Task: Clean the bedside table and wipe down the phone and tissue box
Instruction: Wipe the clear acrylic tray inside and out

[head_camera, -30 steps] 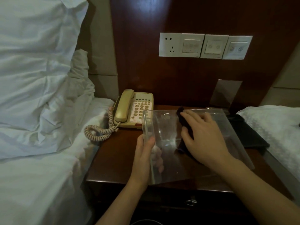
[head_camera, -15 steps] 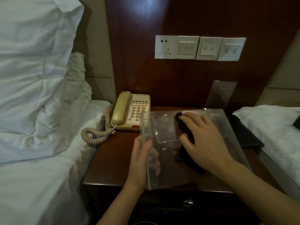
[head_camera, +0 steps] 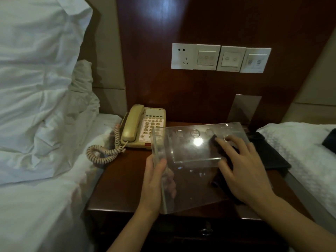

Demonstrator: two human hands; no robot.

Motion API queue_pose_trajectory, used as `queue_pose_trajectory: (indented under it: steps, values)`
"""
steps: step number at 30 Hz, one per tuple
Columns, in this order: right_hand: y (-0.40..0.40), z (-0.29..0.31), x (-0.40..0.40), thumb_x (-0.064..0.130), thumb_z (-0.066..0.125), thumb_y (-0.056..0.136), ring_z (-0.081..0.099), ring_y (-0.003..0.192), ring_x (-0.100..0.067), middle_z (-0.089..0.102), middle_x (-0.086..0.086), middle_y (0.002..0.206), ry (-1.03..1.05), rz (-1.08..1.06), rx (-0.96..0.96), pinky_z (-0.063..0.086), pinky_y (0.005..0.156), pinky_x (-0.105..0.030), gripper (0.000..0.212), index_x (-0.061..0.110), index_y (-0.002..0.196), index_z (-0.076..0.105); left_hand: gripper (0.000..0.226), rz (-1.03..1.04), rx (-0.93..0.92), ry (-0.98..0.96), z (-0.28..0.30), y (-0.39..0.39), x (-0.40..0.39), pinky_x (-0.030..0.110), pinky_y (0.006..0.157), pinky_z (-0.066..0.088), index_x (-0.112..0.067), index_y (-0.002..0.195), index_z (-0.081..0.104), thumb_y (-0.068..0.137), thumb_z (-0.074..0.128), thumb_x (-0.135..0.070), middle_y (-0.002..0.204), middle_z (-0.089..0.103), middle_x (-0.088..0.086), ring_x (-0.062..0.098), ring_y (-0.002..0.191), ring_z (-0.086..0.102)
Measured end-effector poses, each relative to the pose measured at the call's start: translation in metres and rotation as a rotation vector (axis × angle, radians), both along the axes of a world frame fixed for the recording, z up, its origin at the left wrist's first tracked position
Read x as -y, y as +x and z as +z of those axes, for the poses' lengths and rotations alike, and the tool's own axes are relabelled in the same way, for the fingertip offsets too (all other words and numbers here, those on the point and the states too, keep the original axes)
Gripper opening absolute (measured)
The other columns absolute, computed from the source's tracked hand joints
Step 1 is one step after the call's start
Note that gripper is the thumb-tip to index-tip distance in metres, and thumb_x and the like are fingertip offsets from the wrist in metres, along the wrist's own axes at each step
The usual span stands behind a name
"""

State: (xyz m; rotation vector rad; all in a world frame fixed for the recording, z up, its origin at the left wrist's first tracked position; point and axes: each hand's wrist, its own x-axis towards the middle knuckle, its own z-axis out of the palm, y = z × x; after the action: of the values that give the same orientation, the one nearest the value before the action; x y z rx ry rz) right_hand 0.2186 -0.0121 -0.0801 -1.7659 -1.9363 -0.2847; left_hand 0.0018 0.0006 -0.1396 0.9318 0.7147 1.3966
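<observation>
A clear acrylic tissue box (head_camera: pixel 192 155) lies tilted on the dark wooden bedside table (head_camera: pixel 125 186). My left hand (head_camera: pixel 154 180) grips its left wall, thumb outside and fingers seen through the plastic. My right hand (head_camera: pixel 241 170) presses a dark cloth (head_camera: pixel 221 148) flat against the box's upper face, fingers spread. A beige corded phone (head_camera: pixel 143 126) sits at the table's back left, its handset on the cradle and its coiled cord (head_camera: pixel 103 151) trailing toward the bed.
White pillows and bedding (head_camera: pixel 40 106) fill the left. A second bed (head_camera: pixel 298 148) lies on the right, with a dark flat object (head_camera: pixel 269 155) on the table beside it. Wall sockets and switches (head_camera: pixel 220 58) are mounted on the wooden panel. A drawer lock (head_camera: pixel 206 230) shows below.
My right hand with the cloth slid rightward across the box's upper face. The box tipped so more of its top shows. The left hand kept its grip.
</observation>
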Motion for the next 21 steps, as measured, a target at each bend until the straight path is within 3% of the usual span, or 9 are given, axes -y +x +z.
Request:
queue_pose_trajectory:
  steps: [2,6,10,14,17,21]
  values:
    - [-0.002,0.004,-0.010,0.028,0.049,0.097,0.032,0.126,-0.020,0.034,0.001,0.148,0.003,-0.028,-0.089,0.038,0.104,-0.039,0.052,0.027,0.149,0.041,0.025,0.004,0.003,0.005,0.000,0.001,0.001,0.025,0.037,0.038,-0.025,0.107,0.055,0.088,0.058,-0.041,0.063,0.041,0.005,0.016,0.042,0.037]
    - [-0.017,0.011,-0.024,0.028,0.048,0.098,0.033,0.131,-0.020,0.036,-0.001,0.146,0.017,-0.018,-0.125,0.037,0.107,-0.038,0.051,0.026,0.149,0.042,0.020,0.018,-0.004,-0.002,0.002,0.001,0.002,0.025,0.039,0.036,-0.029,0.101,0.057,0.087,0.058,-0.042,0.064,0.043,0.003,0.016,0.043,0.038]
    - [-0.019,0.020,-0.028,0.033,0.041,0.100,0.035,0.128,-0.019,0.038,0.001,0.146,-0.019,-0.023,0.035,0.038,0.102,-0.033,0.050,0.029,0.150,0.039,0.030,0.050,-0.016,-0.006,0.002,0.001,0.001,0.025,0.037,0.038,-0.022,0.108,0.051,0.087,0.057,-0.042,0.064,0.045,0.003,0.017,0.043,0.038]
    - [-0.013,0.024,-0.027,0.029,0.046,0.100,0.034,0.119,-0.009,0.038,0.002,0.137,-0.092,0.057,-0.095,0.034,0.090,-0.024,0.047,0.030,0.147,0.042,0.025,0.037,-0.028,0.025,0.000,-0.001,0.003,0.026,0.038,0.040,-0.028,0.103,0.057,0.085,0.063,-0.044,0.065,0.047,0.005,0.017,0.043,0.040]
    - [-0.013,0.020,-0.021,0.029,0.050,0.097,0.040,0.113,-0.011,0.042,0.000,0.129,-0.030,0.047,-0.143,0.035,0.087,-0.025,0.048,0.028,0.145,0.045,0.021,0.012,-0.010,0.044,0.000,-0.001,0.004,0.026,0.038,0.040,-0.029,0.099,0.059,0.085,0.065,-0.043,0.065,0.045,0.004,0.018,0.043,0.039]
    - [-0.017,0.016,-0.021,0.032,0.049,0.096,0.043,0.115,-0.017,0.045,-0.003,0.129,0.022,-0.042,-0.038,0.042,0.087,-0.030,0.049,0.027,0.145,0.045,0.024,0.013,-0.010,0.033,0.001,-0.001,0.003,0.025,0.038,0.039,-0.025,0.104,0.056,0.087,0.062,-0.041,0.064,0.044,0.005,0.017,0.042,0.039]
